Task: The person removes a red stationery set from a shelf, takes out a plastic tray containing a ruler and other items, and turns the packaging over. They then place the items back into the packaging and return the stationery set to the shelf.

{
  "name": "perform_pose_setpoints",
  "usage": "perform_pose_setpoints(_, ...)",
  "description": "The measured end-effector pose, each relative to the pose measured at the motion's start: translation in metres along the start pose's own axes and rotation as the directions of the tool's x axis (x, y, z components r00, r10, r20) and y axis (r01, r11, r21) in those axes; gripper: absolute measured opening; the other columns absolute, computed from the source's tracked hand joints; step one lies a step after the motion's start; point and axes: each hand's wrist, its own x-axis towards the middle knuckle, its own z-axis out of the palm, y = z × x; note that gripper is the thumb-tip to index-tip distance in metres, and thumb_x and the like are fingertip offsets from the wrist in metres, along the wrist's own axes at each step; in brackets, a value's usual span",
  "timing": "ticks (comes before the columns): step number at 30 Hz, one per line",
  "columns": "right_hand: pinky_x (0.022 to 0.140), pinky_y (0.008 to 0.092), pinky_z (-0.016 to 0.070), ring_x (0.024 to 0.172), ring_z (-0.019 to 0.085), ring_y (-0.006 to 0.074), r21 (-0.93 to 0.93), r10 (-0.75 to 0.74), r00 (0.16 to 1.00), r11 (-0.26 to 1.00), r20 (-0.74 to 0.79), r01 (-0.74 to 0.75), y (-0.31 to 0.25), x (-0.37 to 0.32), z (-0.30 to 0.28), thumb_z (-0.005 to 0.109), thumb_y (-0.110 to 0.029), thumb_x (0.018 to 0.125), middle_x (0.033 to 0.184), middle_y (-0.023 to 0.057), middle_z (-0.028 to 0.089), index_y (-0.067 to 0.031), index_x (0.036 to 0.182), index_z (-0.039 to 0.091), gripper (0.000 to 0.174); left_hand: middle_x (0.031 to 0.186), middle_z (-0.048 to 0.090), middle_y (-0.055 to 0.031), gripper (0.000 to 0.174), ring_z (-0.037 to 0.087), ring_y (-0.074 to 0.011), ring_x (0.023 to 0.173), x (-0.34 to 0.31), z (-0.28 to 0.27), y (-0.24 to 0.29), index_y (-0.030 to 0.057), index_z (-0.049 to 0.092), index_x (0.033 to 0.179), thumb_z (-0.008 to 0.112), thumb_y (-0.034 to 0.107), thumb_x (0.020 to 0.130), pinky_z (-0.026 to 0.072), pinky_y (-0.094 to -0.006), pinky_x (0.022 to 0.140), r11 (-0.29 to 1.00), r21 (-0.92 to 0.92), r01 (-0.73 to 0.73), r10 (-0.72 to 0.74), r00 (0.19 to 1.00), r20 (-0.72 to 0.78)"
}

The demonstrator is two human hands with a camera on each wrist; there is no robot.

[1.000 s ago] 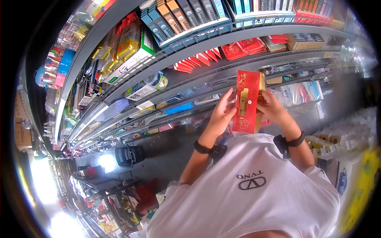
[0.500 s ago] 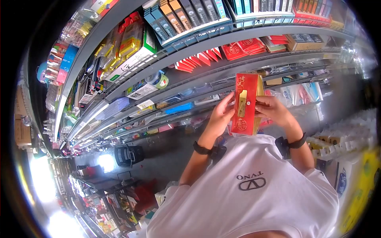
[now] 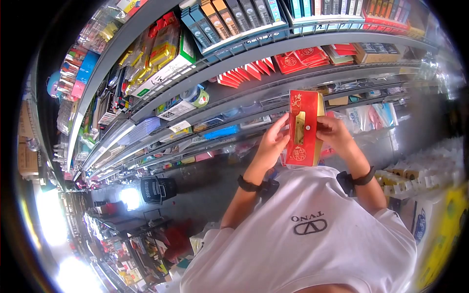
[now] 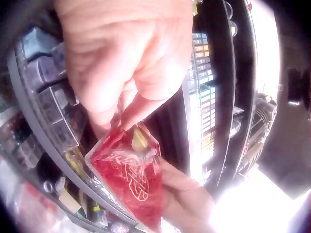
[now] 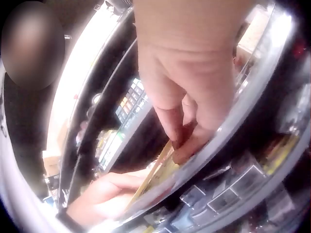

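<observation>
Between both hands is a tall red box (image 3: pixel 309 128) with gold sides, gold lettering and a gold strip on its front. In the head view my left hand (image 3: pixel 269 147) grips its left edge, thumb at the front. My right hand (image 3: pixel 338 139) holds the gold right side, its fingertips partly hidden by the box. The left wrist view shows the left hand (image 4: pixel 129 63) pinching one end of the red box (image 4: pixel 127 179). Seen from the right wrist, the fingers of the right hand (image 5: pixel 187 92) pinch the box's gold edge (image 5: pixel 156 172).
Shelves curve ahead, carrying boxed goods (image 3: pixel 234 19), red packets (image 3: pixel 300 58) and a round tub (image 3: pixel 195 96). A black basket (image 3: pixel 157 190) is on the floor at left. White goods and yellow packaging (image 3: pixel 442 239) stand at right.
The box has tilted slightly and come back to face the head camera, staying between both hands. The right fingers have shifted a little along its side.
</observation>
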Motion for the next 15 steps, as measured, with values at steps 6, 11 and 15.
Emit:
perform_pose_setpoints(6, 0.088, 0.0278, 0.0537, 0.098, 0.066, 0.0132, -0.087, 0.116, 0.993, 0.990, 0.004, -0.115, 0.007, 0.003, -0.007, 0.061, 0.011, 0.085, 0.107, 0.0086, 0.069, 0.0064, 0.119, 0.062, 0.034, 0.152, 0.040, -0.0105, 0.065, 0.056, -0.0087, 0.114, -0.001, 0.004, 0.004, 0.0059, 0.031, 0.156, 0.051, -0.006, 0.095, 0.0452, -0.0170, 0.075, 1.000, -0.014, 0.026, -0.026, 0.999, -0.019)
perform_pose_setpoints(11, 0.067, 0.0231, 0.0479, 0.075, 0.055, 0.0040, -0.039, -0.031, 0.995, 0.999, -0.090, 0.028, 0.018, 0.003, -0.004, 0.064, 0.001, 0.084, 0.083, 0.0007, 0.063, 0.0071, 0.113, 0.063, 0.030, 0.151, 0.040, -0.0119, 0.067, 0.054, -0.0141, 0.122, 0.000, 0.003, 0.002, 0.0061, 0.030, 0.156, 0.052, -0.008, 0.094, 0.0488, -0.0249, 0.093, 0.994, -0.103, 0.048, -0.047, 0.999, 0.010)
perform_pose_setpoints(15, 0.071, 0.0241, 0.0504, 0.078, 0.061, 0.0060, -0.118, -0.052, 0.996, 0.992, -0.068, 0.043, 0.025, 0.004, -0.005, 0.066, 0.001, 0.082, 0.089, 0.0044, 0.067, 0.0071, 0.114, 0.062, 0.033, 0.151, 0.038, -0.0138, 0.070, 0.051, -0.0179, 0.128, 0.000, 0.007, 0.005, 0.0033, 0.030, 0.155, 0.056, -0.009, 0.092, 0.0480, -0.0310, 0.102, 0.985, -0.166, 0.037, -0.033, 0.999, 0.029)
